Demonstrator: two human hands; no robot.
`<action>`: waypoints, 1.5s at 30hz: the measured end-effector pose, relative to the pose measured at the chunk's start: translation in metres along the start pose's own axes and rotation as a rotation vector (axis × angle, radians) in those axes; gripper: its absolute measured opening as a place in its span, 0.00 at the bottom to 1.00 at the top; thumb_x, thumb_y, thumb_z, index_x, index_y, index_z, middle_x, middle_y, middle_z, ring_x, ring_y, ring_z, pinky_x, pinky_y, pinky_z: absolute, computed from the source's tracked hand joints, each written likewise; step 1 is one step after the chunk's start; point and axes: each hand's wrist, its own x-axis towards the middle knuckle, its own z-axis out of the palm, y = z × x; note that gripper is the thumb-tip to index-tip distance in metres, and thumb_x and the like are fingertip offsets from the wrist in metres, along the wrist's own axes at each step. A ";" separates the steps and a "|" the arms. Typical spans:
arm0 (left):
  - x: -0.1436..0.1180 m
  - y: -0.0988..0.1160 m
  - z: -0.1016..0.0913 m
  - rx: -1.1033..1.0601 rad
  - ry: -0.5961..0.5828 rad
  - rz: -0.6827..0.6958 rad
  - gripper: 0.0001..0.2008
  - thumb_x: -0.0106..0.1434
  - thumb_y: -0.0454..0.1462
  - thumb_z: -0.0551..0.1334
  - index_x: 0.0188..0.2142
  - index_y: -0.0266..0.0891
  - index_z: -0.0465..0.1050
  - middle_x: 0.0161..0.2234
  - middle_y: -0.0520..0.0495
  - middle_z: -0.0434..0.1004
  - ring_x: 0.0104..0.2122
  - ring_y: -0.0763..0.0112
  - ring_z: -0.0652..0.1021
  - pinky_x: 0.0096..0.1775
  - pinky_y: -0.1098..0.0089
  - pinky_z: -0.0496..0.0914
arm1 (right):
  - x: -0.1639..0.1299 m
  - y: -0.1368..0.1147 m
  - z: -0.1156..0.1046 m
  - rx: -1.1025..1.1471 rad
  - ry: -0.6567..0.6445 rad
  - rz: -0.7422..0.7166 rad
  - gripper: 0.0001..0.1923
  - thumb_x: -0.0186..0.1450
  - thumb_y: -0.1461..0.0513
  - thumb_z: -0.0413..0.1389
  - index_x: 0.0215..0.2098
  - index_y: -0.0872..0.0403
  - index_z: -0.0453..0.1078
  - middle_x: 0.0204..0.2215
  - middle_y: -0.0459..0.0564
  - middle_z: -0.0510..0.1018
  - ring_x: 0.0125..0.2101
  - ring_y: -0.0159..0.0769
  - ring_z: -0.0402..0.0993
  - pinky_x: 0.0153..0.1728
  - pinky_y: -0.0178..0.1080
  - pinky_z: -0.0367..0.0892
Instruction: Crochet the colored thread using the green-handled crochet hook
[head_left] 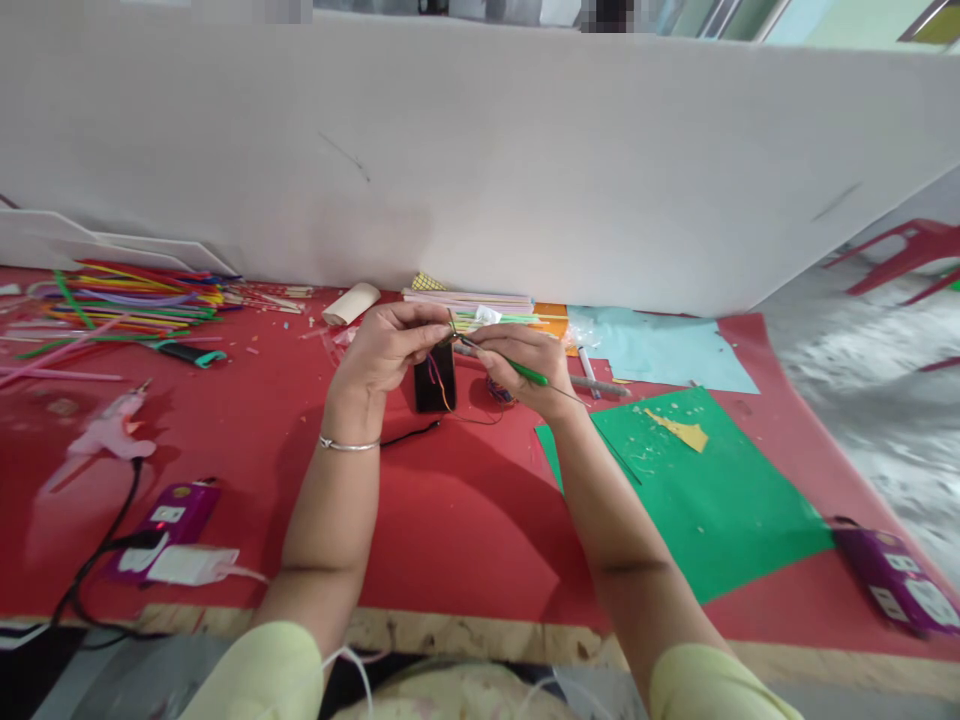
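Head view: both hands meet just above centre over the red table [450, 520]. The left hand [386, 350] is curled, thumb and fingertips pinched on the top of a thin bundle of coloured threads [437, 375] that hangs down in front of a black phone [435, 380] lying on the table. The right hand [525, 360], at 3 o'clock from the left, is closed in a pen-like grip round a slim green tool [525, 372], its tip pointing to 10 o'clock into the pinch.

To work this well, it seems wise to keep the left pinch firm and the threads taut, and to guide the tool's tip with small wrist turns rather than arm movement.

At 10 o'clock lies a heap of coloured straws [135, 300]; at 8 o'clock a pink glue gun [112, 435]; at 4 o'clock a green paper sheet [697, 480].

The meeting point of tip and threads is tiny and partly covered by fingers; the tool may be a crochet hook, but that is hard to confirm. A purple power strip [896, 580] is cut off at the right edge.
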 end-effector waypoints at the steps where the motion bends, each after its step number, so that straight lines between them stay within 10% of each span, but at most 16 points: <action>1: 0.000 0.000 -0.001 -0.005 -0.006 -0.003 0.13 0.46 0.38 0.79 0.32 0.38 0.87 0.22 0.51 0.75 0.19 0.80 0.66 0.21 0.73 0.56 | 0.000 -0.001 0.000 0.001 0.000 0.004 0.11 0.77 0.57 0.60 0.52 0.45 0.85 0.48 0.49 0.90 0.50 0.40 0.89 0.54 0.43 0.84; 30: 0.002 -0.002 0.001 -0.070 -0.018 0.003 0.17 0.43 0.38 0.82 0.34 0.36 0.87 0.20 0.52 0.74 0.18 0.81 0.66 0.20 0.75 0.55 | 0.002 -0.008 0.004 -0.263 0.016 -0.197 0.08 0.75 0.62 0.61 0.49 0.52 0.82 0.47 0.54 0.90 0.47 0.41 0.89 0.51 0.43 0.85; 45: -0.001 -0.002 0.009 -0.025 0.044 0.069 0.18 0.44 0.34 0.80 0.38 0.37 0.88 0.29 0.50 0.81 0.26 0.78 0.74 0.29 0.74 0.68 | 0.002 -0.007 0.009 0.053 0.099 0.070 0.10 0.77 0.59 0.60 0.46 0.48 0.85 0.47 0.51 0.89 0.47 0.38 0.88 0.52 0.41 0.84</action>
